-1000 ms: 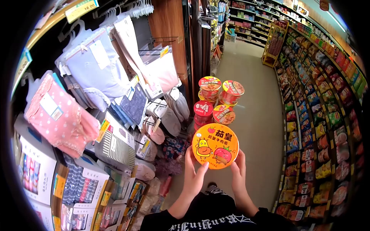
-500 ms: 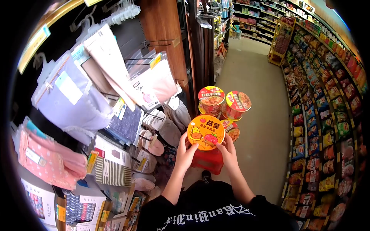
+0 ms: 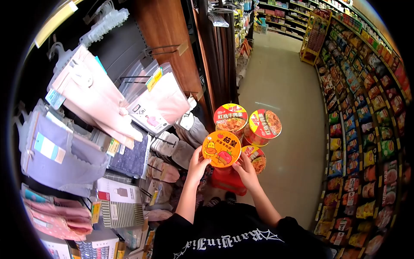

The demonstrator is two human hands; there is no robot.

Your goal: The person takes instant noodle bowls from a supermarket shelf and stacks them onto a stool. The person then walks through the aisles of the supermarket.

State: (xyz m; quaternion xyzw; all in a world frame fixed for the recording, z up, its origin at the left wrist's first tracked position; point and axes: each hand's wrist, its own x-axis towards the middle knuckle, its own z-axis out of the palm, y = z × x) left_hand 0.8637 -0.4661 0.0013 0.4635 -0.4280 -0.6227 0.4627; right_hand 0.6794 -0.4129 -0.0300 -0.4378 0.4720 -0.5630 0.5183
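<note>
An orange-lidded noodle tub point(image 3: 221, 149) is held level between my two hands, its cartoon lid facing up. My left hand point(image 3: 199, 165) grips its left side, thumb near the front rim. On the right side my right hand point(image 3: 246, 169) has its thumb and fingers against the rim. Just beyond stand stacked tubs: one with a red and yellow lid point(image 3: 231, 116) behind it, another point(image 3: 265, 124) to the right, and a lower one point(image 3: 255, 159) partly covered by my right hand. A red stool or crate point(image 3: 227, 181) shows beneath the held tub.
Hanging underwear point(image 3: 64, 151), packaged clothing point(image 3: 161, 101) and socks point(image 3: 189, 129) jut out on the left. A wooden panel point(image 3: 166, 26) stands behind them. Shelves of snack bags point(image 3: 362, 129) line the right side, with a yellow rack point(image 3: 315, 39) farther down the aisle floor point(image 3: 293, 103).
Both hands have brought the orange tub forward and left, close to the stacked tubs. The view has moved nearer, and the red object beneath has come into sight.
</note>
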